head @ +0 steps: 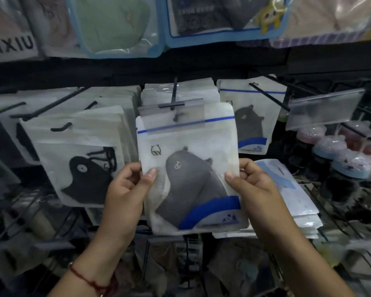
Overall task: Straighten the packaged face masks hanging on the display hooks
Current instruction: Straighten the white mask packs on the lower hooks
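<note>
Your left hand [128, 185] and right hand [252, 183] grip one packaged grey face mask [191, 166] by its opposite side edges, each with the thumb pressed on the front face and the fingers curled behind the pouch. The package is a white pouch with a blue line across its top and a blue curved band at its lower right; it sits slightly tilted, its top edge reaching up behind a clear price-tag holder [174, 116] fixed to the tip of the centre display hook [174, 93]. Whether the pouch is threaded on that hook cannot be told. Behind it, more white pouches [159, 93] hang on the same hook. To the left, a pouch holding a black mask [81, 166] hangs at the front of a row on neighbouring black hooks [51, 103]. To the right, a matching grey-mask package [251, 118] hangs on its own hook, and a stack of white-and-blue packages [287, 200] lies just below and beside your right hand. A red string bracelet [84, 277] circles your left wrist. Larger mask packages, one of them green [114, 24], hang in the row above.
</note>
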### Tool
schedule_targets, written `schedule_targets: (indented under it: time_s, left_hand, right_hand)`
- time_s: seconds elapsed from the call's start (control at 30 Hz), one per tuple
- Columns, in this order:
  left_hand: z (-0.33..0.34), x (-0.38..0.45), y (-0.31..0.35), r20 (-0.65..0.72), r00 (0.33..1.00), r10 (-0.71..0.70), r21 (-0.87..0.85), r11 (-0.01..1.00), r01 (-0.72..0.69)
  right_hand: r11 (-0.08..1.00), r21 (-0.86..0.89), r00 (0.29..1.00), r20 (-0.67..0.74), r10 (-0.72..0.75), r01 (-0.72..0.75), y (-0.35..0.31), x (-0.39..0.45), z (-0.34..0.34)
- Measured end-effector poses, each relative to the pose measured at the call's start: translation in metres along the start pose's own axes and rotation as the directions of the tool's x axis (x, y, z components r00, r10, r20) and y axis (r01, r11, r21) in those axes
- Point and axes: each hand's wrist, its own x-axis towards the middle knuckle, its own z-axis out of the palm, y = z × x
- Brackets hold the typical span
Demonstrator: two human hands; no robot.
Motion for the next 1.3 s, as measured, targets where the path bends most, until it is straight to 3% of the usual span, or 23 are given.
schedule_targets:
  time_s: [0.13, 0.33, 0.63, 0.7, 0.77, 0.87, 0.97, 1.03, 1.1, 1.2, 1.23, 1.3]
  left_hand:
    - [-0.013, -0.009, 0.011, 0.021, 0.999, 0.037, -0.057, 0.998, -0.036]
    - [-0.037, -0.019, 0.030, 0.241, 0.968, -0.075, -0.154, 0.981, 0.114]
    - [-0.075, -0.031, 0.041, 0.476, 0.875, -0.092, 0.018, 0.995, 0.095]
    - [-0.083, -0.022, 0.042, 0.460, 0.887, -0.035, 0.017, 0.999, 0.031]
    - [-0.087, -0.011, 0.047, 0.474, 0.879, 0.043, 0.140, 0.982, -0.123]
    - [-0.083, -0.005, 0.061, 0.621, 0.784, 0.019, 0.400, 0.852, -0.338]
    - [-0.073, -0.006, 0.073, 0.704, 0.710, -0.023, 0.426, 0.813, -0.397]
    - [-0.063, -0.009, 0.078, 0.728, 0.686, -0.011, 0.401, 0.818, -0.412]
    - [-0.049, -0.013, 0.083, 0.737, 0.676, -0.015, 0.377, 0.838, -0.393]
    - [-0.026, -0.017, 0.089, 0.749, 0.661, -0.033, 0.331, 0.884, -0.331]
    - [-0.017, -0.017, 0.091, 0.762, 0.646, -0.043, 0.316, 0.895, -0.314]
    - [0.000, -0.017, 0.095, 0.791, 0.610, -0.042, 0.294, 0.901, -0.319]
  right_hand:
    - [0.999, -0.044, 0.999, -0.034, -0.013, 0.012, -0.007, -0.017, 0.008]
    - [0.990, -0.141, 0.999, -0.023, -0.027, 0.023, -0.032, -0.041, 0.033]
    - [0.957, -0.291, 0.995, -0.097, -0.038, 0.008, -0.058, -0.068, 0.063]
    - [0.944, -0.328, 0.993, -0.119, -0.005, -0.034, -0.051, -0.076, 0.069]
    - [0.932, -0.359, 0.992, -0.126, 0.009, -0.054, -0.043, -0.083, 0.072]
    - [0.922, -0.379, 0.993, -0.117, 0.033, -0.075, -0.038, -0.095, 0.075]
    - [0.913, -0.398, 0.985, -0.172, 0.020, -0.088, -0.041, -0.103, 0.071]
    - [0.823, -0.568, 0.969, -0.220, -0.112, -0.034, -0.044, -0.107, 0.066]
    - [0.572, -0.820, 0.926, -0.209, -0.314, 0.009, -0.048, -0.110, 0.056]
    - [0.011, -0.993, 0.873, 0.100, -0.477, 0.119, -0.059, -0.112, 0.041]
    - [-0.099, -0.982, 0.867, 0.189, -0.462, 0.162, -0.063, -0.112, 0.036]
    - [-0.150, -0.959, 0.854, 0.284, -0.436, 0.242, -0.068, -0.108, 0.025]
